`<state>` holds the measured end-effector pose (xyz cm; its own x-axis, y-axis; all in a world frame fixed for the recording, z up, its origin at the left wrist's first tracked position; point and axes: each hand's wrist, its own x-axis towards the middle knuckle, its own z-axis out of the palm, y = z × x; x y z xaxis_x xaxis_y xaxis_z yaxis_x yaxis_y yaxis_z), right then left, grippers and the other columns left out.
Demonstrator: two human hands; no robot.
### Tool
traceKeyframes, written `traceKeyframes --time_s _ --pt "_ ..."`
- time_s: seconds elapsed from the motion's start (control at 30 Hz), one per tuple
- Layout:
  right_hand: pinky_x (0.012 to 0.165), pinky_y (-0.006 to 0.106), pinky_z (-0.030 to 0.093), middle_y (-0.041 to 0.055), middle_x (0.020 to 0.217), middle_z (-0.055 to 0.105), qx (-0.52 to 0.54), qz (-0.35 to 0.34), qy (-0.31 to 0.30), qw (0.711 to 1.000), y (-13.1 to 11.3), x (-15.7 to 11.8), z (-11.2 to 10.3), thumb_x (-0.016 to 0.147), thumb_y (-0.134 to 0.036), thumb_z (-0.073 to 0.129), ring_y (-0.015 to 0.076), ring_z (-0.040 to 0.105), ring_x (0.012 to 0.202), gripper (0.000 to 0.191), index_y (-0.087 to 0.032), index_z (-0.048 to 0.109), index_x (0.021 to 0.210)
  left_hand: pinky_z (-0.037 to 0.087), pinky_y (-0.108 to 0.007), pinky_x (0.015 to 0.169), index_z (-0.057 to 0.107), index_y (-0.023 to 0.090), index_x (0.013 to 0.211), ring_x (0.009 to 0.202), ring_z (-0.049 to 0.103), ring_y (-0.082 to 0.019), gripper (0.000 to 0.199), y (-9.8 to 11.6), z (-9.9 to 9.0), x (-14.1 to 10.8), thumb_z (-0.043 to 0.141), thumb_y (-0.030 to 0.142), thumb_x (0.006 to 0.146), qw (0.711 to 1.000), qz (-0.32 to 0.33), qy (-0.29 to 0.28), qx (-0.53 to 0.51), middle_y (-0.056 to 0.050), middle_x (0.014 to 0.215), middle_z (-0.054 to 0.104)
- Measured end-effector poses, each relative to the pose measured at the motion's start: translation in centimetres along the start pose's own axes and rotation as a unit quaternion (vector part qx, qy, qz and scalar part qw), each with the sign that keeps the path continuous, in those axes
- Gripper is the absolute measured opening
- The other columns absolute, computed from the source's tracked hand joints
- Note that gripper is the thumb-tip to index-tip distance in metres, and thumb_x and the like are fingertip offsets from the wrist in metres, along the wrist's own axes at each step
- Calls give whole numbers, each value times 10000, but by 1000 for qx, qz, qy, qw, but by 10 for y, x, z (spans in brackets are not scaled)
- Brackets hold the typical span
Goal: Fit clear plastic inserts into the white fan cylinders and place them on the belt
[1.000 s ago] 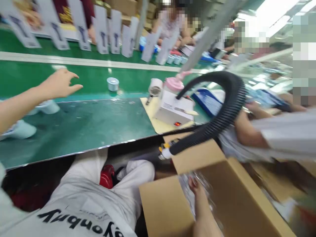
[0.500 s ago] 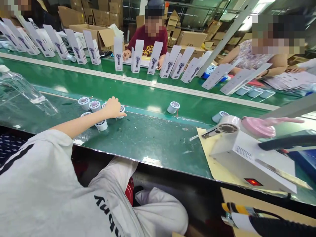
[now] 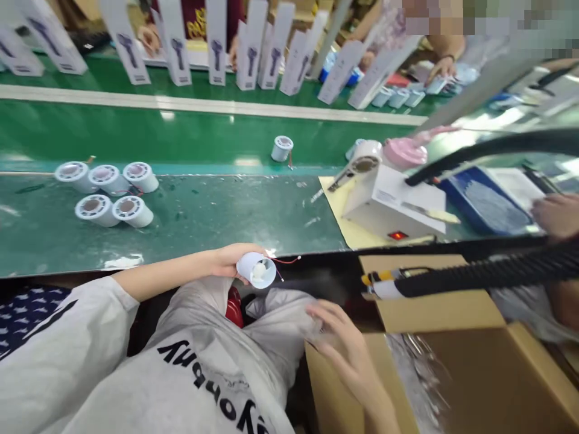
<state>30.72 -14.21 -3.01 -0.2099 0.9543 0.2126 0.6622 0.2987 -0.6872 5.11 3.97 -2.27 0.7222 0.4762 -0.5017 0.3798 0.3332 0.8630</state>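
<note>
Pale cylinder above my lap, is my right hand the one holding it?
No, the left hand grips the pale cylinder, while the right hand is apart from it.

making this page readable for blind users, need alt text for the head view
A left hand holds a pale blue cup-shaped part with thin wires; the right hand, blurred, is by an open cardboard box. Five similar parts sit on the green table, and white boxes line the far side.

Head view, one: taken from above a black-lettered white cloth shirt (image 3: 181, 386), directed forward and down; a long, flat green workbench (image 3: 221, 208) is framed close by.
</note>
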Motion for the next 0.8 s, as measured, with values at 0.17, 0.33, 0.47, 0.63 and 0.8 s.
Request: traceKeyframes --time_s 0.17,0.33,0.47,0.63,0.8 --pt "837 462 632 160 1316 656 -192 18 48 980 -16 29 51 988 -401 644 335 688 1042 461 -326 670 1442 395 -241 406 643 168 866 484 487 -121 497 -9 21 10 589 656 785 996 3 -92 6 -14 672 611" --pt "886 495 629 126 1384 619 -74 97 -4 992 -8 38 57 878 -276 777 336 655 1141 148 -289 806 1023 516 -283 803 748 182 825 857 612 -184 214 -5 23 3 730 396 822 992 90 -37 84 -44 883 688" --pt "1020 469 574 109 1261 663 119 118 -11 986 -10 38 50 879 -365 793 304 678 1173 196 -228 731 753 483 -361 974 758 197 971 973 629 -223 177 -7 26 -2 726 330 859 960 211 48 178 -57 996 708" --pt "824 359 599 103 1142 684 155 168 96 969 -20 37 46 977 -393 647 239 709 978 306 -224 724 733 511 -410 994 784 245 1154 1032 639 -255 566 -20 27 0 964 438 654 945 244 75 203 -75 1095 673" --pt "768 339 614 85 1017 704 195 190 151 950 -21 36 41 910 -363 709 250 738 958 293 -225 695 652 476 -477 1115 787 285 1218 1259 606 -318 590 -28 21 7 968 375 665 927 292 -7 233 -129 1336 647"
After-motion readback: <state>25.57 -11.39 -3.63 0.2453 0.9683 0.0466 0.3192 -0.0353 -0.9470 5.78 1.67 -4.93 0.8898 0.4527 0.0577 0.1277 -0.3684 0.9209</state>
